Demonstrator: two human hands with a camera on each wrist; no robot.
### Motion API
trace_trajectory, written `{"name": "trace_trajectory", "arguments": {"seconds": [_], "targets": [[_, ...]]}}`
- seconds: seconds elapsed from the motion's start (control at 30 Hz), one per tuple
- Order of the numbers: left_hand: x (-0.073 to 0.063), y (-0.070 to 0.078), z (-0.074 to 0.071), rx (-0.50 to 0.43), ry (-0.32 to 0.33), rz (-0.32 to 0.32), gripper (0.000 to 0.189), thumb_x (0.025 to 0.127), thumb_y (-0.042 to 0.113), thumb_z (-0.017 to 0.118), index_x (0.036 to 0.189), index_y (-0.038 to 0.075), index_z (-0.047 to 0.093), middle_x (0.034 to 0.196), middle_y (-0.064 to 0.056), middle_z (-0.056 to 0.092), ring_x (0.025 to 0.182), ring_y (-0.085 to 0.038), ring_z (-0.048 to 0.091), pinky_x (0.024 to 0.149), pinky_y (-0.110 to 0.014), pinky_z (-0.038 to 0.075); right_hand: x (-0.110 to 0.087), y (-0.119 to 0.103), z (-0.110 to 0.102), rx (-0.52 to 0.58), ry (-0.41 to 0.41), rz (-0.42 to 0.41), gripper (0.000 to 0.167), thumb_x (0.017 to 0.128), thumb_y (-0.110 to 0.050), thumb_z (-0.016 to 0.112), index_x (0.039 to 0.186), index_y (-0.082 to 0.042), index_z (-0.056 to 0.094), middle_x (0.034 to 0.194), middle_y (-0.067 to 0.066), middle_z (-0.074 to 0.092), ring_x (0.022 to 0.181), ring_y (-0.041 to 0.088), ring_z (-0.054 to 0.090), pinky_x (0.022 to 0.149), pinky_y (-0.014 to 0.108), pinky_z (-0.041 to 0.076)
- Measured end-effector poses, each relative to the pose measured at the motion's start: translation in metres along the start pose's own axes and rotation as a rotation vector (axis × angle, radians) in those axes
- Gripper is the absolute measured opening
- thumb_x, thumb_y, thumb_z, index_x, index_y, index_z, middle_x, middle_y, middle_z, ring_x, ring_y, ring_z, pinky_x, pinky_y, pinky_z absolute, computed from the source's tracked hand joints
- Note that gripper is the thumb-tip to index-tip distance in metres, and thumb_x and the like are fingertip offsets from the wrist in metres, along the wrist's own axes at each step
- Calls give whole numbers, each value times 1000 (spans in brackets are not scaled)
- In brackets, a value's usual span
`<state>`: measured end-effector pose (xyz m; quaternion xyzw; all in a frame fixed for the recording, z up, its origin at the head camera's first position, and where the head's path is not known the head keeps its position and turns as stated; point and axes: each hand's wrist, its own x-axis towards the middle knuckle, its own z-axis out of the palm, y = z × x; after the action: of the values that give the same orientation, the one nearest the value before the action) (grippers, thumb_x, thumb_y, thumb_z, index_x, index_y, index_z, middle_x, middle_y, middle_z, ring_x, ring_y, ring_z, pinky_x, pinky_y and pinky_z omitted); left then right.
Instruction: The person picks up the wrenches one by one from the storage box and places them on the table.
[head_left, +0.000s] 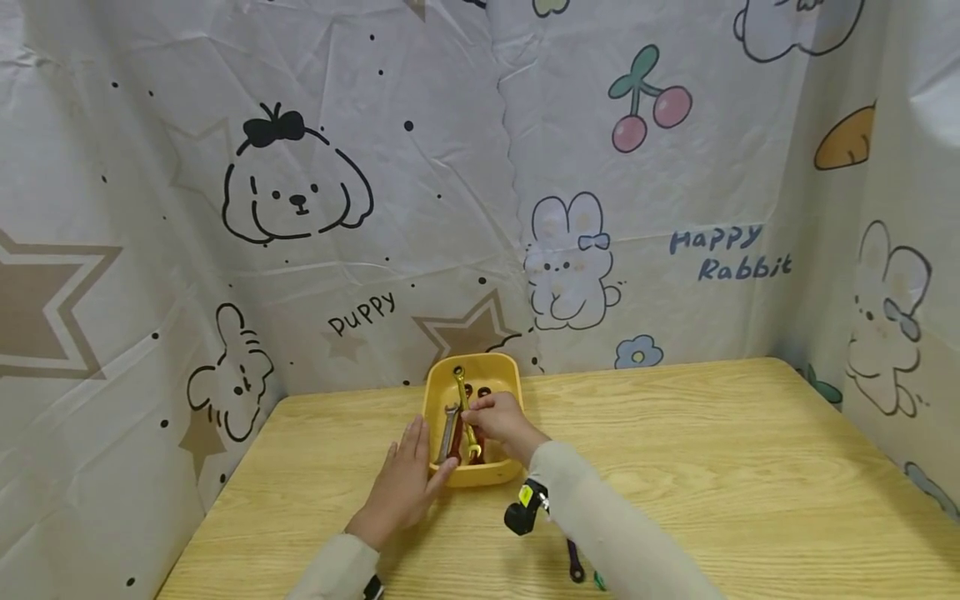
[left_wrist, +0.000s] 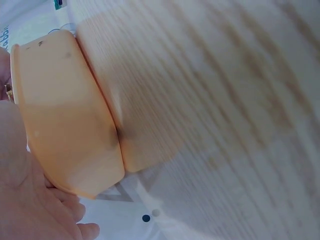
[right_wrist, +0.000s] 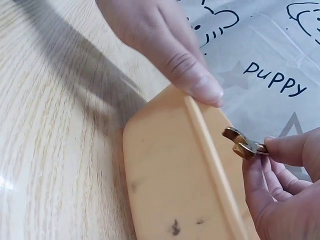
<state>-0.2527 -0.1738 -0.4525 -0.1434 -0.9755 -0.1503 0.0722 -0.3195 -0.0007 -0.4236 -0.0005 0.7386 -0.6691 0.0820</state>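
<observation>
A yellow plastic tub stands on the table with several wrenches in it. My right hand pinches a gold-coloured combination wrench between thumb and fingers, over the tub. Its open-ended jaw, also gold, shows beside the tub's rim in the right wrist view. With fingers extended, my left hand rests against the tub's near left side, its thumb at the rim's corner. Inside the tub lie a silver wrench and red wrenches, partly covered by the gold one.
On the wooden table, a dark wrench and a small green item lie partly hidden under my right sleeve. A printed cloth hangs behind the table and at both sides. The tub stands near the table's far edge.
</observation>
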Motion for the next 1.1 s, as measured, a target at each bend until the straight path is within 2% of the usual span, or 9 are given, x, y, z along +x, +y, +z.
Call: {"name": "trace_trajectory", "arguments": {"seconds": [0.1, 0.23, 0.37, 0.5, 0.67, 0.83, 1.1], "targets": [[-1, 0, 1, -6, 2, -1, 82, 100, 54, 36, 148, -10, 20, 156, -25, 17, 144, -38, 17, 113, -58, 19, -4, -1, -4, 48, -21, 9, 14, 86, 0, 68, 96, 9, 64, 90, 10, 61, 79, 19, 64, 72, 32, 57], [-3, -1, 2, -10, -3, -5, 81, 100, 53, 37, 148, -9, 20, 156, -25, 17, 144, -38, 16, 113, -57, 18, -8, -1, -10, 110, -43, 33, 16, 85, 1, 69, 97, 9, 64, 84, 8, 63, 72, 15, 64, 72, 33, 58], [-2, -2, 2, -3, -7, -6, 82, 99, 55, 36, 149, -9, 19, 157, -24, 15, 145, -37, 15, 114, -56, 17, -12, -3, -18, 127, -62, 53, 14, 86, 0, 67, 98, 8, 63, 83, 6, 64, 71, 13, 63, 73, 31, 57], [-1, -3, 1, 5, -12, -9, 84, 99, 58, 32, 150, -7, 17, 157, -23, 13, 146, -35, 13, 115, -54, 17, -18, -7, -27, 115, -92, 58, 16, 88, 0, 66, 102, 8, 62, 88, 8, 65, 79, 17, 65, 73, 29, 57], [-1, -3, 0, -12, -15, -13, 83, 99, 55, 36, 150, -7, 16, 158, -23, 12, 146, -35, 11, 115, -55, 16, -27, -8, -39, 75, -154, 56, 20, 89, -3, 65, 105, 9, 61, 93, 11, 66, 76, 13, 63, 71, 26, 56], [-1, -2, 0, -9, -11, -8, 84, 99, 58, 33, 150, -7, 16, 158, -22, 11, 146, -35, 11, 115, -54, 16, -40, -7, -56, 29, -229, 47, 21, 90, -6, 65, 105, 7, 61, 90, 7, 66, 71, 9, 61, 69, 24, 55], [-1, -3, 1, -1, -20, 2, 87, 98, 62, 28, 150, -7, 15, 158, -22, 10, 146, -34, 11, 115, -54, 16, -63, 0, -86, 12, -312, 25, 13, 89, -4, 64, 98, 4, 60, 86, 6, 66, 72, 9, 61, 67, 24, 54]]}}
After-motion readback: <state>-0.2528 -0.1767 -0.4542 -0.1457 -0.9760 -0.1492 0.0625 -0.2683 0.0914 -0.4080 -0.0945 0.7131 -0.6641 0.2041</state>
